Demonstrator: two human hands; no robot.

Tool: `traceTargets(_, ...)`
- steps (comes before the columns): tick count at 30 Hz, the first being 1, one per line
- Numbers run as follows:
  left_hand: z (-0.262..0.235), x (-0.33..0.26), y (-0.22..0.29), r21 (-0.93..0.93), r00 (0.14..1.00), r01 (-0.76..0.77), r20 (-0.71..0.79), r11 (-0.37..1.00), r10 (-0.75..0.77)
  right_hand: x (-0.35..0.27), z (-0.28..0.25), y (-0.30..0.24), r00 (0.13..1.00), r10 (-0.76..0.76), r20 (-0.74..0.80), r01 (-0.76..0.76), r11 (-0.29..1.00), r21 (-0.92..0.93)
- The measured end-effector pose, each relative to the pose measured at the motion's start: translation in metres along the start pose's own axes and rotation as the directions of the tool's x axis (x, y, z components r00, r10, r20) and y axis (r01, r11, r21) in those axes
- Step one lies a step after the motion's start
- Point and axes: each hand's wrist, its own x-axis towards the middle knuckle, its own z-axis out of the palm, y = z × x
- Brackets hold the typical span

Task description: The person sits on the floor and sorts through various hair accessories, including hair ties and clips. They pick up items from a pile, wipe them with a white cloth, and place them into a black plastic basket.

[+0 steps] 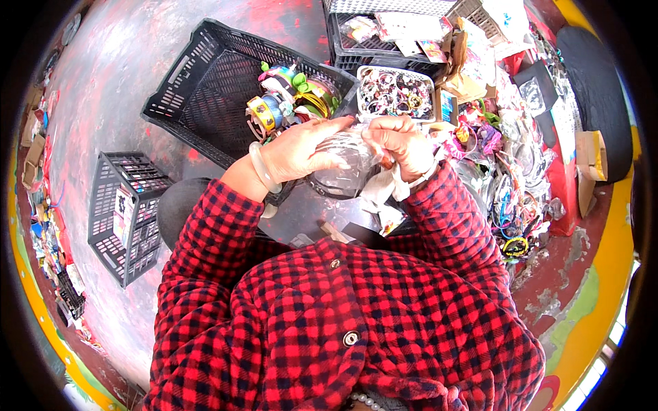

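Between my two hands is a clear plastic bag [345, 152] with dark, curved bands showing inside it; they look like headbands, though glare blurs them. My left hand [298, 152], with a pale bangle at the wrist, holds the bag from its left side, the fingers over the top and the thumb in front. My right hand [404, 145] has its fingers closed in a pinch on the bag's right edge. Below that hand hangs a crumpled white piece of cloth or plastic [385, 194], close to the wrist. Under the bag is a grey, shiny surface [312, 216].
Ahead on the left lies a black crate [199, 85] holding colourful headbands [288, 96]. A white basket [395, 92] of small hair ties stands beyond my right hand. Bagged accessories [510, 181] pile up at right. A smaller black crate [127, 216] stands at left.
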Motion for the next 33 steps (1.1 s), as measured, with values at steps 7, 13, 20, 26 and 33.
traceTargets(7,-0.002,-0.009,-0.013,-0.333,0.926,0.249,-0.195,0.910,-0.324,0.006,-0.028,-0.018,0.906,-0.241,-0.347,0.170,0.960,-0.223)
traceTargets(13,0.003,-0.003,-0.012,-0.432,0.897,0.221,-0.263,0.875,-0.356,0.010,0.002,0.010,0.967,-0.242,-0.084,0.095,0.644,-0.759)
traceTargets(20,0.006,-0.001,-0.008,-0.359,0.919,0.229,-0.226,0.905,-0.322,0.015,0.005,0.024,0.955,-0.283,-0.087,0.146,0.704,-0.695)
traceTargets(26,0.002,-0.004,-0.005,-0.218,0.939,0.275,-0.150,0.937,-0.310,0.009,0.001,0.017,0.985,-0.166,0.045,0.167,0.858,-0.486)
traceTargets(33,-0.008,-0.006,0.009,-0.197,0.961,0.256,-0.056,0.946,-0.272,0.000,0.004,0.000,0.988,-0.105,0.111,0.137,0.930,-0.340)
